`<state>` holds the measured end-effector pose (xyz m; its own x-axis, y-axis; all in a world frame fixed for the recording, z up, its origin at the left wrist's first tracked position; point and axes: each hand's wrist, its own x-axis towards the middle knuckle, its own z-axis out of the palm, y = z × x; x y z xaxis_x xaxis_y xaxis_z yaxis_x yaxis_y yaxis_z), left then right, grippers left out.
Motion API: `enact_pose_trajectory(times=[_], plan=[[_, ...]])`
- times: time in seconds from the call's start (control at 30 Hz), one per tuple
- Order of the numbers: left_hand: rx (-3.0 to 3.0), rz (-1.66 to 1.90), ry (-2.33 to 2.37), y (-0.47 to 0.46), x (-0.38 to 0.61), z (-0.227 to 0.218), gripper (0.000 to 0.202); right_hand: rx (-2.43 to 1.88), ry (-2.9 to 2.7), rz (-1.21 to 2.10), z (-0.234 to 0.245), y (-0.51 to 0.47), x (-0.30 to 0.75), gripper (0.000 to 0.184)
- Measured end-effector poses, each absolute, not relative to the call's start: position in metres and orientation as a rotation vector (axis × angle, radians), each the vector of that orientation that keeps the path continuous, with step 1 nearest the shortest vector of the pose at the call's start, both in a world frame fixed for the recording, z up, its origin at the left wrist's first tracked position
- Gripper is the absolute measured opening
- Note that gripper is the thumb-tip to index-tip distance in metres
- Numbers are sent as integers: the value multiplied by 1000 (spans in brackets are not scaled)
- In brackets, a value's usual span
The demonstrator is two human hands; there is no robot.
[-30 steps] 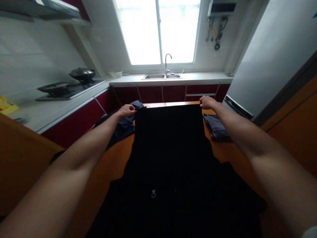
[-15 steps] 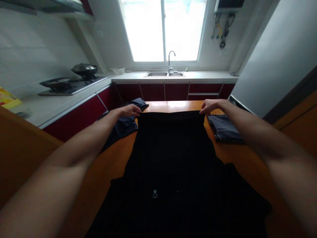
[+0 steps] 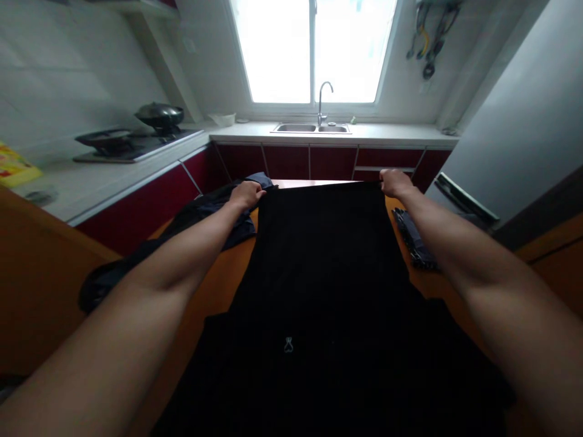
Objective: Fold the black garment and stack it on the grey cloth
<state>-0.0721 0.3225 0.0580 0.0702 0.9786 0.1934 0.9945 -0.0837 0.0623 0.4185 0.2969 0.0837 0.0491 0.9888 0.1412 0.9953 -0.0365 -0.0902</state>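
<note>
A black garment (image 3: 323,285) with a small pale logo lies spread along the orange table (image 3: 214,291), running from me to the far edge. My left hand (image 3: 246,193) is closed on its far left corner. My right hand (image 3: 395,182) is closed on its far right corner. Both arms are stretched out, and the far hem is pulled straight between the hands. Under my left forearm lies a crumpled dark blue garment (image 3: 204,212). A folded grey cloth with a dark trimmed edge (image 3: 415,243) lies beside my right forearm.
Beyond the table run dark red cabinets under a white counter with a steel sink (image 3: 312,128) and tap below a bright window. A hob with a dark pan (image 3: 159,114) stands at the left. A grey fridge (image 3: 510,133) rises at the right.
Both hands have pushed the garment's far hem away from me to the table's far edge, after drawing it a little nearer. The view has shifted slightly.
</note>
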Motion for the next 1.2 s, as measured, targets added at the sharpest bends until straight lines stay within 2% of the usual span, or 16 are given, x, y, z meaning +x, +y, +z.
enact_pose_trajectory(times=[0.1, 0.17, 0.23, 0.3, 0.37, 0.43, 0.67, 0.8, 0.93, 1.0, 1.07, 1.2], plan=[[-2135, -295, -2160, 317, -56, 34, 28, -2233, -1917, -43, 56, 293, 398, 39], [-2101, -307, -2174, 309, -35, 16, 40, -2232, -1873, -49, 35, 282, 372, 44], [-2178, -332, -2080, 294, -2, -3, 53, -2105, -1930, -91, 10, 262, 335, 48], [-2450, -351, -1810, 273, 34, -21, 56, -1948, -2089, -56, -14, 238, 296, 51], [-2678, -297, -1670, 252, 63, -36, 58, -1668, -2349, 110, -35, 219, 267, 59], [-2762, -234, -1667, 240, 74, -44, 61, -1601, -2432, 203, -47, 213, 262, 65], [-2400, -163, -2147, 276, 12, -34, 72, -2136, -2083, 232, -34, 267, 375, 71], [-2329, -134, -2213, 288, 4, -30, 74, -2240, -1919, 156, -26, 278, 385, 67], [-2356, -130, -2160, 289, 8, -32, 71, -2071, -2041, 55, -30, 265, 317, 67], [-2394, -124, -2126, 290, 7, -33, 70, -1701, -2404, 198, -35, 260, 281, 71], [-2416, -118, -2113, 291, 4, -33, 69, -1511, -2554, 292, -39, 262, 266, 72], [-2425, -110, -2105, 289, 3, -32, 68, -1784, -2376, 303, -35, 284, 311, 65]])
